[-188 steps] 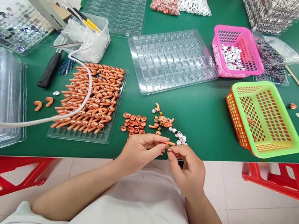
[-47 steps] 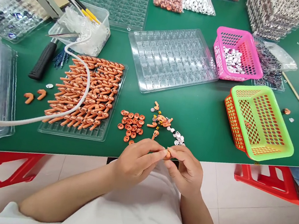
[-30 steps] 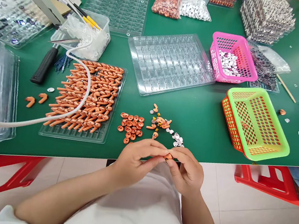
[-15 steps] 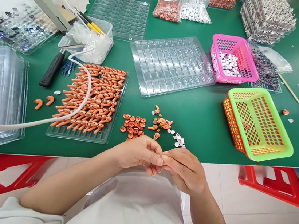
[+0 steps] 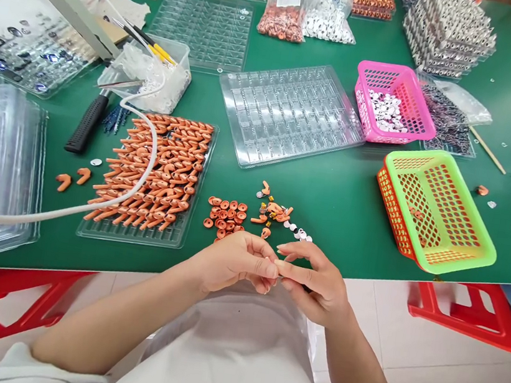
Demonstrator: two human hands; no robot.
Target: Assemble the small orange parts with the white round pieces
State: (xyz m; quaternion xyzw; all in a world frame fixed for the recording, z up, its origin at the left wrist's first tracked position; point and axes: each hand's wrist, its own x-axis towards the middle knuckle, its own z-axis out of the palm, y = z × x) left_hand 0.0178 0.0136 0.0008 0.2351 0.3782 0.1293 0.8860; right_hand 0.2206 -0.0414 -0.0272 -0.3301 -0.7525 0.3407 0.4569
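In front of my body, my left hand [image 5: 246, 264] is closed, thumb and fingers pinched on something small that they hide. My right hand [image 5: 318, 284] meets it at the fingertips, its thumb and a finger closing around the same spot while its upper fingers are raised and spread. Just beyond lie a cluster of round orange caps [image 5: 226, 215] and a loose group of orange earbud shells [image 5: 276, 210] with small yellow and silver parts. Small white discs [image 5: 298, 232] trail off beside the shells, close to my right fingers.
Orange earbud stems fill a clear tray [image 5: 183, 237], crossed by a white cable [image 5: 152, 159]. A black-handled tool [image 5: 86, 125] lies left. Behind is a clear moulded tray [image 5: 294, 115]. Rightward stand a pink basket [image 5: 397, 138] of white pieces and a green basket [image 5: 462, 266] nested in an orange one.
My right hand's upper fingers have lifted and spread away from the pinch. The orange bit that showed between the hands is now hidden. My left hand keeps its grip.
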